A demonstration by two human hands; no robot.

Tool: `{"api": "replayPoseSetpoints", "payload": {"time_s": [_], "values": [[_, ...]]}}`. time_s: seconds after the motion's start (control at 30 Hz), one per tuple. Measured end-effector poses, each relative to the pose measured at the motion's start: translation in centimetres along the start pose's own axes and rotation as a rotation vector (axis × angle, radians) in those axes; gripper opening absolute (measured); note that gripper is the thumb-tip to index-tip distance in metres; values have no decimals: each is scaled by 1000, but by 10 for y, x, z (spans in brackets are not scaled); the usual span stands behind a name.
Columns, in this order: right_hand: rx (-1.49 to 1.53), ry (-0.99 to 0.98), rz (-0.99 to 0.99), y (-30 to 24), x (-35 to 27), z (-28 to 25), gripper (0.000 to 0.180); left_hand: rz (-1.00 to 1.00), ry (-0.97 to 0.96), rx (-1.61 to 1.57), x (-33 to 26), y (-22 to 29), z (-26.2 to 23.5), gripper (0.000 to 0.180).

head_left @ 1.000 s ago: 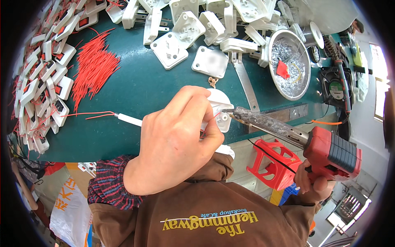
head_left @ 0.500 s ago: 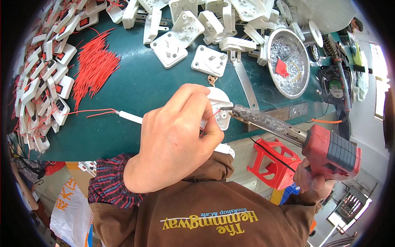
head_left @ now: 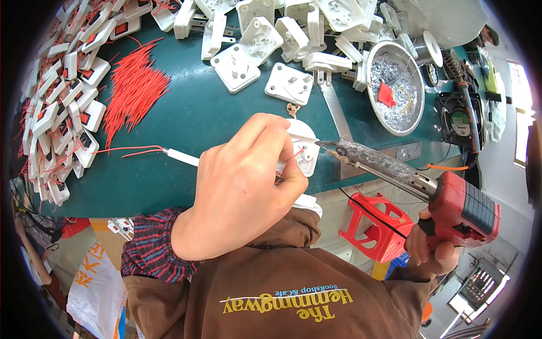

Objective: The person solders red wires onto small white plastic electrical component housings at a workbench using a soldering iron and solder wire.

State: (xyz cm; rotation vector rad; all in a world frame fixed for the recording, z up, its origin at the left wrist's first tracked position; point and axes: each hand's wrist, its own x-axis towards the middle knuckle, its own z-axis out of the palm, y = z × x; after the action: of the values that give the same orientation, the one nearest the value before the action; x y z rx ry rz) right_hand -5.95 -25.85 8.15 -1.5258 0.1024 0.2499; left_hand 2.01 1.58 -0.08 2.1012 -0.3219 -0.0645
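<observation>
Red soldering gun [head_left: 446, 198] gripped in right hand [head_left: 422, 250]; left hand [head_left: 243, 176] pinches thin wire [head_left: 298, 152].

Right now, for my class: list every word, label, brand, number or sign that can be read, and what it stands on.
Wording isn't copied here; each line gives place and look.
Brown top: yellow and light-blue lettering, upside down in the picture, large enough to read.
White bag: large orange characters, partly creased.
Fan: green label, print too small to read.
Soldering iron: no print that I can make out.
</observation>
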Motion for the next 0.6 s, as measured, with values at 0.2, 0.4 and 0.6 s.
{"api": "replayPoseSetpoints", "payload": {"time_s": [0.2,0.4,0.6], "values": [[-5,-6,25,7,-2,-2,71,-4,6,2,-1,1,0,15],[27,41,-18,15,1,6,70,-4,14,-1,-1,-1,1,14],[56,4,-155,30,10,16,69,-2,11,5,0,3,0,14]]}}
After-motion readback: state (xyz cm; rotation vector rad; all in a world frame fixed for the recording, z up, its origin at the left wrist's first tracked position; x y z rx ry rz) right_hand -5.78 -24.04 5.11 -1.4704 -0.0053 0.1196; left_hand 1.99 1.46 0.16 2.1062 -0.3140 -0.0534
